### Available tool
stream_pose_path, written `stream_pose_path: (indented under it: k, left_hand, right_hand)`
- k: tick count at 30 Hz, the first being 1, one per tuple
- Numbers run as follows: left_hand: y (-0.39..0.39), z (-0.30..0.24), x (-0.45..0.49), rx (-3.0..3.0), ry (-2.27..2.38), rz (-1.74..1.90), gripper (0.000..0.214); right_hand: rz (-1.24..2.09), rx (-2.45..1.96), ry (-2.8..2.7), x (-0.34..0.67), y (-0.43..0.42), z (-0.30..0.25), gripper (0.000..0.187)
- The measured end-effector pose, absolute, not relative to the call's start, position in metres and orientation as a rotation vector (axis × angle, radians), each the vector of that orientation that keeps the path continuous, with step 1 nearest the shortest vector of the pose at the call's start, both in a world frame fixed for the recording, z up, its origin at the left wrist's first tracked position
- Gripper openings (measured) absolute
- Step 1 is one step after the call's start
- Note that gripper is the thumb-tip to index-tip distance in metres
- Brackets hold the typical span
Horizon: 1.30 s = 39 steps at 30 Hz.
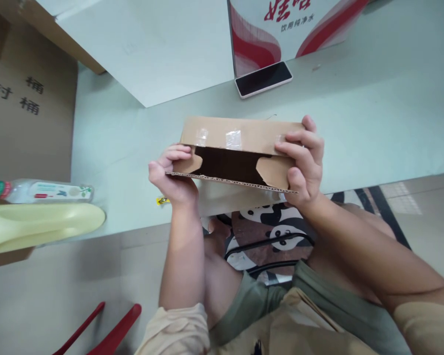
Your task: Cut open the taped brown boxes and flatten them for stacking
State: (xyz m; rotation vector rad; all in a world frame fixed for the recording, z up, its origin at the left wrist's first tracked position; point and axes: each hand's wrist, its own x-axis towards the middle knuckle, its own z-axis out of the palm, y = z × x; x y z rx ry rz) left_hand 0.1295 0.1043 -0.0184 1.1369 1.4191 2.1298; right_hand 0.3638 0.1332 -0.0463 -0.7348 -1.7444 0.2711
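Between my two hands is a brown cardboard box [244, 134], lifted above the table's near edge. Its lid flap stands partly open toward me, and the gap shows a dark inside with a small side tab at each end. Bits of clear tape stick to the upper panel. My left hand [177, 175] grips the box's left end, fingers on top and thumb along the lower flap. At the right end, my right hand [305, 160] has its fingers over the upper panel and its thumb by the flap's corner. What lies inside the box is too dark to see.
A phone [264, 79] lies on the pale table [373, 113] against a red-and-white water carton [288, 29]. Left of it stands a large white box [151, 44]. A plastic bottle [55, 191], a pale yellow object [44, 224] and a small yellow item [163, 200] are at the left.
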Motion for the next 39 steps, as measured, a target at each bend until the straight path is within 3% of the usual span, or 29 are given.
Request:
stream_pose_path:
  k: [8,17,28,36,39]
  left_hand:
    - [0.111,-0.027,0.128,1.254,1.568,2.032,0.050]
    - [0.109,-0.031,0.118,1.386,1.605,1.965,0.039]
    - [0.112,-0.028,0.121,1.377,1.595,1.928,0.028]
    - [0.113,-0.030,0.114,1.452,1.599,1.851,0.028]
    - [0.111,-0.028,0.113,1.453,1.609,1.820,0.026]
  right_hand:
    - [0.321,-0.862,-1.750,0.364,0.146,-0.060,0.070]
    - [0.345,-0.741,-1.728,0.359,0.144,-0.044,0.048]
    - [0.415,-0.891,-1.775,0.365,0.148,-0.061,0.069]
    - [0.398,-0.893,-1.783,0.365,0.150,-0.063,0.071]
    - [0.337,-0.828,-1.785,0.367,0.149,-0.057,0.064]
